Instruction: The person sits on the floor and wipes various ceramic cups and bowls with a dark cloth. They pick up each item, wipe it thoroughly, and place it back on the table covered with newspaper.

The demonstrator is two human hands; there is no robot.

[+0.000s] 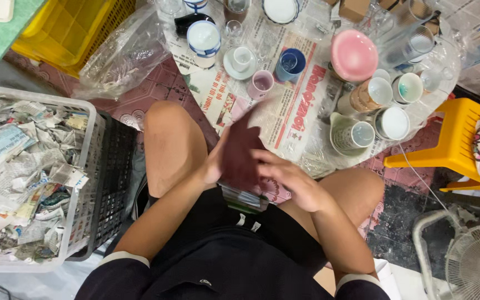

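Observation:
I sit with bare knees apart above a newspaper sheet (pixel 290 111) spread on the floor. My left hand (pixel 216 161) holds a dark maroon cloth or piece (pixel 241 150) from its left side, blurred by motion. My right hand (pixel 287 178) lies against its right edge, fingers spread over it. Both hands meet between my knees, just below the newspaper. On the paper stand several cups: a pink mug (pixel 261 83), a blue mug (pixel 290 63), a white cup on a saucer (pixel 241 58) and a pink bowl turned over (pixel 354 54).
A white basket (pixel 79 183) full of crumpled newspaper stands at my left, against a black crate (pixel 112 166). A yellow crate (pixel 68 28) and a clear plastic bag (pixel 123 55) lie at the back left. A yellow stool (pixel 451 144) and a fan (pixel 473 261) are at my right.

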